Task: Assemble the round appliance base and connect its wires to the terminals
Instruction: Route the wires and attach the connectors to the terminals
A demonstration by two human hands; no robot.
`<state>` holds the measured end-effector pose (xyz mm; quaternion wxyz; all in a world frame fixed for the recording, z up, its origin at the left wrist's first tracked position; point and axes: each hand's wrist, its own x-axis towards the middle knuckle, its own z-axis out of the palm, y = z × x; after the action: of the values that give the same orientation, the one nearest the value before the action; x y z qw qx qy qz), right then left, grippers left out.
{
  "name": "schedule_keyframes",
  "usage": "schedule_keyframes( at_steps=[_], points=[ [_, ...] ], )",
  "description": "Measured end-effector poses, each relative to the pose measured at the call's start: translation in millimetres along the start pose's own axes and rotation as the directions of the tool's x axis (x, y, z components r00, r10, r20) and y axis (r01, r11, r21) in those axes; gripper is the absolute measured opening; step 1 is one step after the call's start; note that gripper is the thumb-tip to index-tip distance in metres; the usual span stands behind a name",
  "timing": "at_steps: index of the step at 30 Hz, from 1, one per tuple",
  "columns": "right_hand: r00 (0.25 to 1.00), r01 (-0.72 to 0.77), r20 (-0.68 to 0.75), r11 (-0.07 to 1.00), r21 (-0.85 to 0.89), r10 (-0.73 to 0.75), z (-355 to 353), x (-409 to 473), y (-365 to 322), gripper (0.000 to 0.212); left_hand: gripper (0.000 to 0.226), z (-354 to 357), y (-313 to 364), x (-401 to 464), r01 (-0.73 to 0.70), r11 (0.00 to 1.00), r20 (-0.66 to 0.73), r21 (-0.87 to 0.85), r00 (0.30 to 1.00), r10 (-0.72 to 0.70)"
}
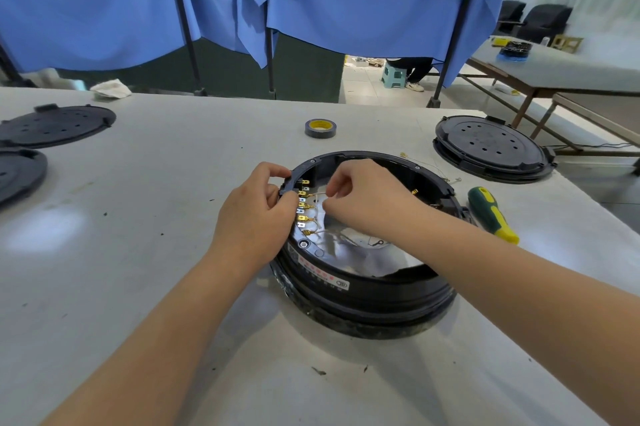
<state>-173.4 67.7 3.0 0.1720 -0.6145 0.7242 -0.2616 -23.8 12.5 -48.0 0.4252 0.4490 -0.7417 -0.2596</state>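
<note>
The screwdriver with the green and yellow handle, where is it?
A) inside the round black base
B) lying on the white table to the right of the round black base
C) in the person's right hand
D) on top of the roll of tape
B: the green and yellow screwdriver lies on the white table, right of the round black appliance base, touched by neither hand.

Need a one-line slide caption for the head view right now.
Left hand grips the round base's rim by the terminal row; right hand pinches a wire there.
</note>
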Motion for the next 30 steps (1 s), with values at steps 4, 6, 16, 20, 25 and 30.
schedule_keyframes(
  at_steps=[4,6,16,20,25,30],
  points=[
    [0.975,0.202,0.116,0.975,-0.091,-0.191,5.2,-12.2,-6.0,0.013,0.018,-0.1,-0.6,-0.2,-0.006,1.000,-0.002,0.001,1.000,0.006],
    [0.966,0.226,0.151,0.968,-0.107,-0.209,6.4,-13.1,-6.4,0.016,0.018,-0.1,-0.4,-0.2,-0.007,1.000,-0.003,0.005,1.000,0.007],
    [0.965,0.231,0.152,0.968,-0.098,-0.215,7.5,-15.1,-1.2,0.006,0.017,-0.4,0.7,-0.6,-0.018,1.000,-0.001,0.006,1.000,0.018],
    [0.968,0.216,0.157,0.969,-0.117,-0.196,7.8,-15.5,-4.0,0.007,0.018,-0.5,-0.3,-0.7,-0.021,1.000,-0.002,0.004,1.000,0.021],
    [0.965,0.223,0.183,0.958,-0.180,-0.190,7.0,-16.2,-7.0,0.011,0.018,-0.3,-0.8,-0.2,-0.021,1.000,0.006,0.003,1.000,0.021],
    [0.966,0.233,0.166,0.942,-0.241,-0.197,7.0,-17.3,-9.1,0.011,0.019,-0.4,-0.4,-0.3,-0.016,1.000,0.009,0.002,1.000,0.016]
  ],
)
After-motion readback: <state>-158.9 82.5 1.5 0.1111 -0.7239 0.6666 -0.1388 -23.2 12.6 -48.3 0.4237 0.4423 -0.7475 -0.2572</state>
